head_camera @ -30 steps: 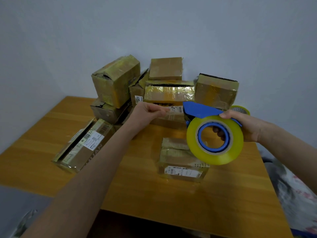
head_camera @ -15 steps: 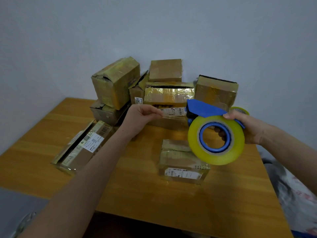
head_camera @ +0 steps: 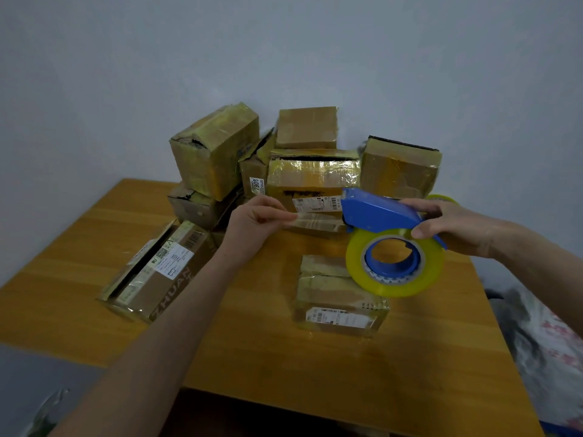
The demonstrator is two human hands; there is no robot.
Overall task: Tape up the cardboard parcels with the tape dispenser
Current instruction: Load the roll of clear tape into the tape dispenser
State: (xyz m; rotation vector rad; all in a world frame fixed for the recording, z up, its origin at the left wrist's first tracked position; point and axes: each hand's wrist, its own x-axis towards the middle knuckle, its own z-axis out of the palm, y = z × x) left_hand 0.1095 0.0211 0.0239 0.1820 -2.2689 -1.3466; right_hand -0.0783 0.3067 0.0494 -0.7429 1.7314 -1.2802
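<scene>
My right hand [head_camera: 454, 227] grips the blue tape dispenser [head_camera: 375, 212], held in the air above the wooden table [head_camera: 284, 357]. A yellowish roll of clear tape [head_camera: 394, 263] sits on its blue hub. My left hand [head_camera: 258, 220] pinches the free end of the tape [head_camera: 315, 219], and a short strip runs from it to the dispenser's front. Below the roll lies a small flat cardboard parcel [head_camera: 337, 304] with a white label. A long flat parcel [head_camera: 157, 269] lies at the left.
Several taped cardboard boxes [head_camera: 312, 175] are stacked against the grey wall at the table's far side. A second tape roll [head_camera: 441, 198] peeks out behind my right hand. Patterned cloth [head_camera: 549, 351] lies past the table's right edge.
My left hand has drawn the tape end a little further left from the dispenser. The dispenser has tilted slightly, and the camera has tipped down.
</scene>
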